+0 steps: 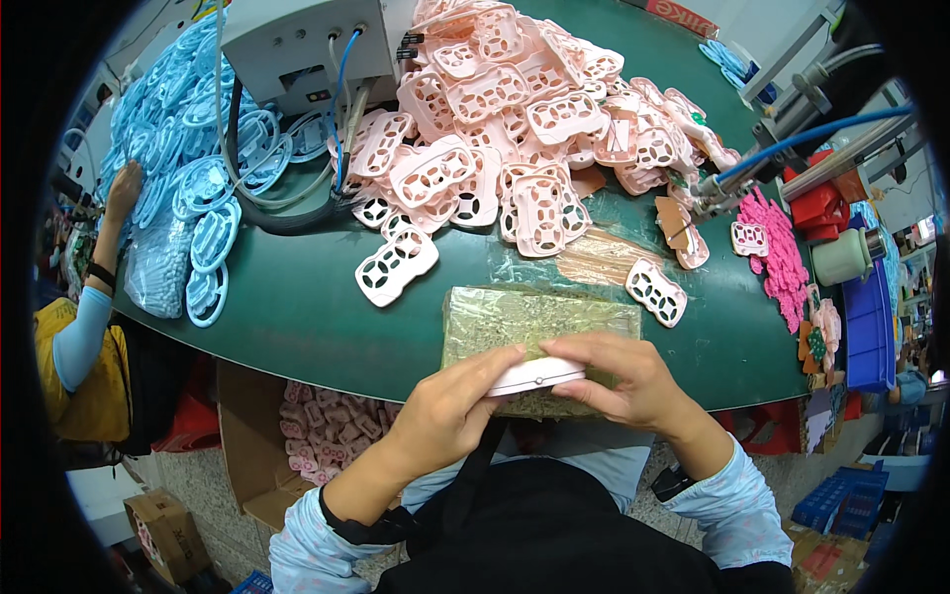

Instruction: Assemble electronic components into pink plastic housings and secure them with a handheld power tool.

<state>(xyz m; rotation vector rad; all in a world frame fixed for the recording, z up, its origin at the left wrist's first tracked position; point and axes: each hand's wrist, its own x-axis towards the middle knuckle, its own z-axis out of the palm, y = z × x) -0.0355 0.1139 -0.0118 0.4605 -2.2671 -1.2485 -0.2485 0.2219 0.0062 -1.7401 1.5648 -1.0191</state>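
Observation:
Between my two hands is a pale, whitish-pink plastic part (537,375), seen edge-on with a small round dot on its rim. My left hand (443,404) grips its left end, fingers along the top and thumb below. My right hand (633,381) pinches the right end the same way. Beneath them lies a flat block wrapped in yellowish tape (475,315), near the table's front edge. Just beyond the block, one loose pale pink perforated plate (656,293) lies to the right. Another pale pink plate (396,266) rests to the left.
A heap of pale pink plates (475,119) covers the green table's (297,317) far middle. Blue plastic frames (163,129) and another person's arm (99,247) are at left. A grey machine box (307,59) stands behind. Bright pink parts (777,257) lie right, near a metal fixture (712,193).

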